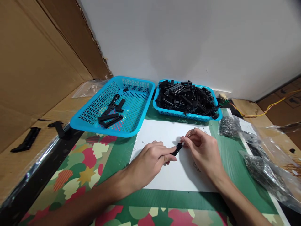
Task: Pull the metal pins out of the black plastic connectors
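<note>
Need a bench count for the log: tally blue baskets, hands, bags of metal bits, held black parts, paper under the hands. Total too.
Blue baskets: 2
Hands: 2 (left hand, right hand)
Bags of metal bits: 2
Held black part: 1
White paper: 1
Total: 8

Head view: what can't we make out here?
Head view, all items:
1. Black part, near end: covered by the left hand.
2. Thin item in the right hand: partly hidden by the fingers, too small to identify.
3. Full blue basket, lower layers: buried under heaped black pieces.
4. Writing on the paper: too small to read.
5. Nearer clear bag: contents too fine to identify.
</note>
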Demonstrator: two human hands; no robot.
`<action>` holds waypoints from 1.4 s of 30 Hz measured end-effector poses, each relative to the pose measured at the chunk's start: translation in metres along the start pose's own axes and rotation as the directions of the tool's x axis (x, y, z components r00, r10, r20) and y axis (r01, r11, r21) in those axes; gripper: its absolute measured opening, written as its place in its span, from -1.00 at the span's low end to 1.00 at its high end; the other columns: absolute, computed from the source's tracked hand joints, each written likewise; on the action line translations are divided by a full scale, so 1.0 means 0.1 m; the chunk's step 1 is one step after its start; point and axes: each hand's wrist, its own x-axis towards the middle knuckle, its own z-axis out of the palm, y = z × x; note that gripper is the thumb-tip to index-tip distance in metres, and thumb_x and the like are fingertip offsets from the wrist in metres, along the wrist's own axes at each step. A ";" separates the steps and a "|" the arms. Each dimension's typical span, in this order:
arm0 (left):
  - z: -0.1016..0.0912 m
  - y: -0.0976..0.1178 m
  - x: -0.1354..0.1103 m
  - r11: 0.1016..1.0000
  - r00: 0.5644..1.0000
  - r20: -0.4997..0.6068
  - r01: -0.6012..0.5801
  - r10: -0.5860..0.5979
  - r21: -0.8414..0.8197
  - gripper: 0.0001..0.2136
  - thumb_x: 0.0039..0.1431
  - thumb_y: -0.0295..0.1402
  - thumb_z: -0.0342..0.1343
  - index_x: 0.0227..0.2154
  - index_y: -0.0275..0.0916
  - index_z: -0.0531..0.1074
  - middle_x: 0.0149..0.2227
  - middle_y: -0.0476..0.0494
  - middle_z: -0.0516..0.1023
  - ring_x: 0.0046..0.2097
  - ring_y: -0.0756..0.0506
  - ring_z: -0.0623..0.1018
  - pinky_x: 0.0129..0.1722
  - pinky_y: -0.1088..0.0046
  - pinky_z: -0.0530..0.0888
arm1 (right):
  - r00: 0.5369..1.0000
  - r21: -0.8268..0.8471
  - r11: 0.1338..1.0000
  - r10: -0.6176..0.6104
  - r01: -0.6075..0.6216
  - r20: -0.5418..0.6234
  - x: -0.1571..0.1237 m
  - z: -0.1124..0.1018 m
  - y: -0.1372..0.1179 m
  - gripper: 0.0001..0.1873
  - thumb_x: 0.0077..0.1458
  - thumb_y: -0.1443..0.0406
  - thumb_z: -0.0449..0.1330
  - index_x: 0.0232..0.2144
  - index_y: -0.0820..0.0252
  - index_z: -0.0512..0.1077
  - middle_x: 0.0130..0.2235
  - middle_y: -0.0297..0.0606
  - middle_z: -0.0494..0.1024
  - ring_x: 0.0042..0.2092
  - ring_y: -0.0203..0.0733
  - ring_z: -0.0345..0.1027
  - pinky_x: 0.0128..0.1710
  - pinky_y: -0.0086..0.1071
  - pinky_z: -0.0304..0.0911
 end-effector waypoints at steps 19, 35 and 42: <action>-0.09 0.02 -0.04 0.896 0.964 -0.196 0.076 -0.178 -0.438 -0.65 0.50 -0.08 0.00 0.05 -0.05 0.63 -0.01 -0.07 0.69 0.06 -0.17 0.61 0.14 0.33 0.50 | 0.767 -0.362 0.681 -0.609 0.636 0.202 -0.07 0.11 -0.01 -0.83 0.45 0.42 0.02 -0.08 0.11 0.38 -0.28 -0.24 0.47 -0.27 -0.10 0.31 -0.30 -0.30 0.22; -1.08 -0.05 -0.03 0.982 0.689 -0.724 0.161 -0.039 0.100 -0.80 0.35 -0.36 0.05 -0.16 -0.18 0.59 -0.18 -0.10 0.69 -0.24 -0.11 0.60 -0.17 0.35 0.52 | 0.872 -0.515 0.767 -0.484 0.383 -0.073 0.96 -0.51 -0.43 -0.65 0.32 0.09 0.13 -0.19 0.17 0.63 -0.26 -0.12 0.69 -0.29 -0.02 0.51 -0.23 -0.24 0.30; -1.61 -0.47 -0.02 0.604 0.821 -0.529 0.537 -0.215 0.588 -0.84 0.28 -0.30 0.19 -0.35 -0.21 0.63 -0.26 -0.23 0.72 -0.17 -0.24 0.66 -0.10 0.28 0.45 | 0.842 -0.255 0.883 -0.236 0.394 0.486 0.33 0.20 -0.52 -0.76 0.34 0.26 0.15 -0.19 0.13 0.64 -0.54 -0.36 0.53 -0.51 -0.18 0.36 -0.47 -0.37 0.08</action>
